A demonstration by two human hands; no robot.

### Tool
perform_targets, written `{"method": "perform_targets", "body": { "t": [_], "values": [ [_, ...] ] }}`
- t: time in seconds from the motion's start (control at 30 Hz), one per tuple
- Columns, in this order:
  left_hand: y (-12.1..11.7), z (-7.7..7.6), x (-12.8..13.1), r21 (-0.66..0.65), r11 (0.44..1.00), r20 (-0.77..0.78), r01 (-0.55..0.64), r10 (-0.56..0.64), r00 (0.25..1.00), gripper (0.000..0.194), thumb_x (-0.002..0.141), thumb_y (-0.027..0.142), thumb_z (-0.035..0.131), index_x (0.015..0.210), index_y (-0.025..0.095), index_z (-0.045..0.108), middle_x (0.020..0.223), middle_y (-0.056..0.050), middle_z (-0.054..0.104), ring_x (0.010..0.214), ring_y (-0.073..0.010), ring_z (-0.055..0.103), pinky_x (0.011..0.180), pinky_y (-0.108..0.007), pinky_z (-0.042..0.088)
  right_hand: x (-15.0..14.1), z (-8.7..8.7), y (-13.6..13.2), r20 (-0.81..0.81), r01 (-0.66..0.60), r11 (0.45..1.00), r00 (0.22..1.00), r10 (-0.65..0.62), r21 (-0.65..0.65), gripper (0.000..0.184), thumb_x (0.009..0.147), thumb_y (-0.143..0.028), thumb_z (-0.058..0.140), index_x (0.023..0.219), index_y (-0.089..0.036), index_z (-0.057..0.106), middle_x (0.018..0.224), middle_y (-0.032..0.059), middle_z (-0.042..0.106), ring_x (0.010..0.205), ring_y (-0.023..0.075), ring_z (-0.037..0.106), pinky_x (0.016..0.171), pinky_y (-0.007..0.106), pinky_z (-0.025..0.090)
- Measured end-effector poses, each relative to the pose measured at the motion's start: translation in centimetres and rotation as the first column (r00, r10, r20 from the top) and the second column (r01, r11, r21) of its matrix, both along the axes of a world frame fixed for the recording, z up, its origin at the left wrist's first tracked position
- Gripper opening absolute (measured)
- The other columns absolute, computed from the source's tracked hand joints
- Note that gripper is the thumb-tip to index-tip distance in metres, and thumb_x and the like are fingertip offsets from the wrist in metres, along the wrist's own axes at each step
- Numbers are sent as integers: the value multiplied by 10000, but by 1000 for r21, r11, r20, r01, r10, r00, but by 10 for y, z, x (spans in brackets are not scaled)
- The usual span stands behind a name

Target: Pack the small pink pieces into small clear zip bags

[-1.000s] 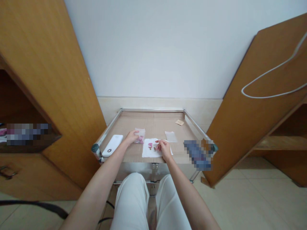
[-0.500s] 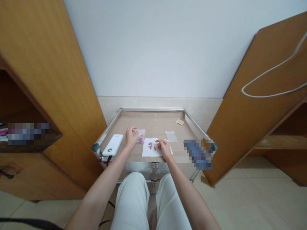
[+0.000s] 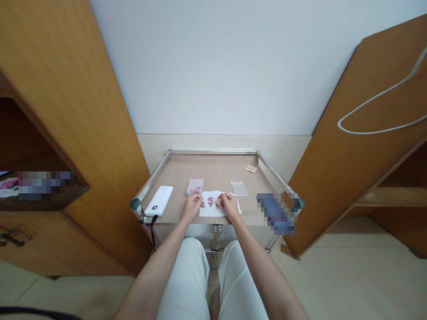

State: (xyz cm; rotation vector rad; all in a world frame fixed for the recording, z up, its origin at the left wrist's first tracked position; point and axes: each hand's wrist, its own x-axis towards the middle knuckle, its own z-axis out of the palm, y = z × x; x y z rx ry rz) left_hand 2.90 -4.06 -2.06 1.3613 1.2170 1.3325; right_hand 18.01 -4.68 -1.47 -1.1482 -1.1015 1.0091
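The trousers (image 3: 189, 272) are off-white, the forearms (image 3: 159, 267) bare.

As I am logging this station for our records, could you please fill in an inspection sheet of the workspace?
Surface: brown tabletop with a metal rail along its back and sides.
Job's things: white sheet bearing small pink pieces; filled clear bag with pink contents; second clear bag, no pink visible inside.
Clutter: white device, tan card, pixelated item.
Hands: left hand at the sheet's left edge, right hand over its right part; grip too small to judge.
Cables: white cable at right; black cord at the table's left front corner.
Surroundings: pale wall, wooden cabinet at left.
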Motion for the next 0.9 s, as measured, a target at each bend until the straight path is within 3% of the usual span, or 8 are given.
{"method": "perform_targets", "body": {
  "t": [0.37, 0.53, 0.63, 0.73, 0.8, 0.9],
  "values": [
    [4, -5, -4, -34, 999, -31, -11, 9, 999, 119, 629, 262, 496, 589, 150, 498, 509, 11, 556, 468, -120, 564, 492, -214, 413, -1, 4, 2, 80, 2, 1000, 997, -1, -18, 236, 668, -310, 415, 517, -157, 511, 314, -55, 422, 321, 73, 341, 405, 199, 269],
    [5, -4, -4, -33, 999, -9, -13, 13, 1000, 114, 618, 260, 500, 584, 152, 497, 498, 11, 556, 467, -124, 564, 493, -217, 411, 5, 5, 6, 212, -13, 999, 977, 20, -35, 243, 676, -320, 400, 544, -157, 522, 357, -42, 445, 353, 87, 370, 424, 208, 287],
    [5, -4, -5, -27, 1000, -7, -13, 13, 1000, 110, 614, 259, 501, 590, 152, 503, 498, 11, 557, 472, -126, 566, 494, -217, 410, 12, 5, 10, 345, 54, 998, 937, -59, 25, 260, 696, -324, 379, 568, -154, 527, 427, -16, 479, 433, 113, 435, 471, 220, 324],
    [4, -3, -5, -32, 999, 0, -10, 10, 1000, 110, 613, 259, 500, 583, 153, 502, 495, 11, 556, 476, -126, 568, 491, -215, 410, 23, 6, 14, 545, 192, 966, 798, -257, 174, 260, 721, -304, 359, 651, -142, 550, 626, 47, 570, 615, 152, 506, 592, 247, 360],
    [4, -2, -5, -39, 999, 7, -9, 9, 1000, 113, 611, 259, 500, 571, 153, 498, 491, 13, 552, 469, -124, 565, 487, -215, 410, 30, 8, 16, 687, 265, 931, 629, -365, 252, 246, 726, -270, 360, 757, -130, 559, 777, 88, 588, 750, 180, 510, 682, 274, 353],
    [2, 0, -5, -42, 999, 6, -10, 10, 1000, 116, 608, 259, 500, 563, 152, 499, 487, 14, 548, 457, -121, 559, 482, -215, 408, 40, 10, 17, 850, 329, 907, 365, -379, 263, 327, 716, -284, 416, 980, -111, 499, 1031, 145, 517, 913, 225, 475, 762, 315, 322]
  ]
}}
